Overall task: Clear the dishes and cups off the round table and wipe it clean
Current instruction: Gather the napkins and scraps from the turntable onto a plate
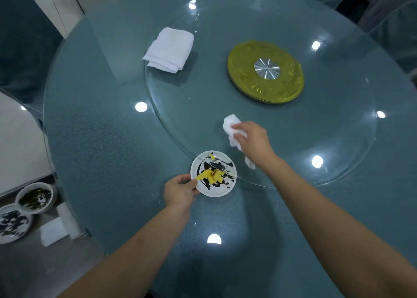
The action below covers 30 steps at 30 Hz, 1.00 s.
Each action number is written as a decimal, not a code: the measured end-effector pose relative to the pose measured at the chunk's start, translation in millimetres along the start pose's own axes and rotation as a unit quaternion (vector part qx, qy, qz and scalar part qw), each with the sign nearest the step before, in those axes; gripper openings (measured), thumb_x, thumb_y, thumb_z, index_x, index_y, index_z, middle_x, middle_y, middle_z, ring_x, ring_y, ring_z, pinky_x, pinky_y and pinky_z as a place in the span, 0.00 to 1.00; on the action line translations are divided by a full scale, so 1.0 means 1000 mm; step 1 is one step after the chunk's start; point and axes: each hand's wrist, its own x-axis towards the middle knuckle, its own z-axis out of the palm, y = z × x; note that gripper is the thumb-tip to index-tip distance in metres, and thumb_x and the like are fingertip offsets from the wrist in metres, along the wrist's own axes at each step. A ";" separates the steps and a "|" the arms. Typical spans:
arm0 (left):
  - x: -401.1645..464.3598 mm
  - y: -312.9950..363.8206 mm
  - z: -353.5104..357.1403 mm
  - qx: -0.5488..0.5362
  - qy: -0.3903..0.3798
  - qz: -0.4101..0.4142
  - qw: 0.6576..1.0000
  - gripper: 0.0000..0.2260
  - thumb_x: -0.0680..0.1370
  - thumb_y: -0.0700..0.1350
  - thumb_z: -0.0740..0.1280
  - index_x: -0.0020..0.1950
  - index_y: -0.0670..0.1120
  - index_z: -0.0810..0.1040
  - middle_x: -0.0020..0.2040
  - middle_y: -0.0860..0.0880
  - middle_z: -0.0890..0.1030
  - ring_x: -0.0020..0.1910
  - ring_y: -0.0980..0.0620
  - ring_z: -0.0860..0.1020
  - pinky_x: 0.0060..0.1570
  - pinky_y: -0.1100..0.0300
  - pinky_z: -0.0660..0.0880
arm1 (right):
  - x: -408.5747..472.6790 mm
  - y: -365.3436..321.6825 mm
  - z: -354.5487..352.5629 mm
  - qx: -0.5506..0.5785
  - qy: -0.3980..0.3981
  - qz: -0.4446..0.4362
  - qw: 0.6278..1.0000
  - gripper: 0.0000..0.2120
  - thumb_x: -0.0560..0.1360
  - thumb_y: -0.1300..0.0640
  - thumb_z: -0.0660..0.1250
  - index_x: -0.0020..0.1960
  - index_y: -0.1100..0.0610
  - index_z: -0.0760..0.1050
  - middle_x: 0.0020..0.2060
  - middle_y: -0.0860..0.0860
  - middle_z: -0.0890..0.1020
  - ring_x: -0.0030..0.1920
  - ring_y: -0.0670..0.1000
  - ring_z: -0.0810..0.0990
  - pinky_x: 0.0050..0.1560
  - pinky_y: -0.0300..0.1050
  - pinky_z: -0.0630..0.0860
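Plate: small white plate (213, 173) with black markings and yellow food scraps, at the near edge of the glass turntable (338, 144), partly tucked under its rim.
Left hand (179, 190): just left of the plate, fingers and thumb pinching its near-left rim.
Right hand (253, 139): right of and farther than the plate, fingers curled on a crumpled white tissue (232, 128) pressed to the turntable.
Towel: folded white towel (169, 49) on the far left of the turntable.
Hub: gold disc (266, 72) at the centre.
Table: round table (101, 139), blue-green.
Floor: two dishes (24, 209) at lower left.
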 end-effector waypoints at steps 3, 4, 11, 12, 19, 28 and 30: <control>0.002 -0.001 0.000 0.008 -0.005 0.001 1.000 0.06 0.80 0.34 0.69 0.52 0.44 0.81 0.47 0.46 0.88 0.41 0.48 0.87 0.54 0.42 0.80 | 0.044 0.002 0.014 -0.011 -0.009 0.032 0.999 0.13 0.81 0.61 0.65 0.64 0.56 0.82 0.63 0.56 0.80 0.64 0.58 0.76 0.64 0.46 0.69; 0.003 -0.001 0.000 0.007 -0.006 0.001 1.000 0.06 0.80 0.34 0.69 0.52 0.45 0.81 0.47 0.46 0.88 0.40 0.48 0.87 0.59 0.40 0.78 | 0.049 0.003 0.021 -0.023 -0.016 0.028 0.999 0.13 0.81 0.62 0.65 0.63 0.56 0.82 0.63 0.57 0.80 0.64 0.60 0.75 0.64 0.48 0.70; 0.004 -0.001 0.000 -0.003 -0.010 0.004 1.000 0.06 0.80 0.35 0.69 0.53 0.44 0.81 0.47 0.45 0.88 0.39 0.49 0.87 0.58 0.39 0.78 | -0.028 -0.011 0.042 -0.052 -0.041 -0.088 0.994 0.12 0.79 0.66 0.68 0.60 0.58 0.84 0.59 0.55 0.83 0.57 0.60 0.75 0.62 0.52 0.72; 0.004 -0.001 -0.001 -0.004 -0.009 0.006 1.000 0.06 0.80 0.35 0.69 0.54 0.44 0.81 0.47 0.45 0.88 0.39 0.49 0.87 0.50 0.41 0.81 | -0.041 -0.012 0.045 -0.045 -0.044 -0.094 0.994 0.12 0.78 0.67 0.69 0.58 0.58 0.84 0.58 0.55 0.83 0.56 0.60 0.76 0.60 0.53 0.74; -0.003 -0.004 -0.008 -0.015 -0.018 -0.003 1.000 0.06 0.79 0.34 0.69 0.52 0.45 0.80 0.49 0.44 0.87 0.40 0.47 0.87 0.64 0.37 0.74 | -0.076 -0.016 0.029 -0.002 -0.097 -0.088 0.991 0.11 0.78 0.64 0.70 0.58 0.55 0.85 0.57 0.51 0.84 0.55 0.55 0.79 0.60 0.47 0.73; 0.000 -0.009 -0.014 0.004 0.022 -0.008 1.000 0.07 0.79 0.36 0.70 0.48 0.47 0.81 0.45 0.49 0.88 0.40 0.49 0.87 0.29 0.60 0.70 | -0.064 -0.009 0.045 -0.032 -0.021 -0.031 0.999 0.11 0.78 0.65 0.69 0.59 0.59 0.84 0.56 0.55 0.82 0.56 0.58 0.76 0.61 0.54 0.75; -0.002 -0.008 -0.017 0.010 0.023 -0.007 1.000 0.06 0.78 0.36 0.71 0.47 0.47 0.82 0.44 0.48 0.88 0.39 0.48 0.87 0.31 0.60 0.71 | -0.086 -0.014 0.054 -0.027 -0.049 -0.080 0.995 0.11 0.76 0.65 0.69 0.57 0.58 0.84 0.55 0.55 0.83 0.53 0.61 0.78 0.57 0.53 0.76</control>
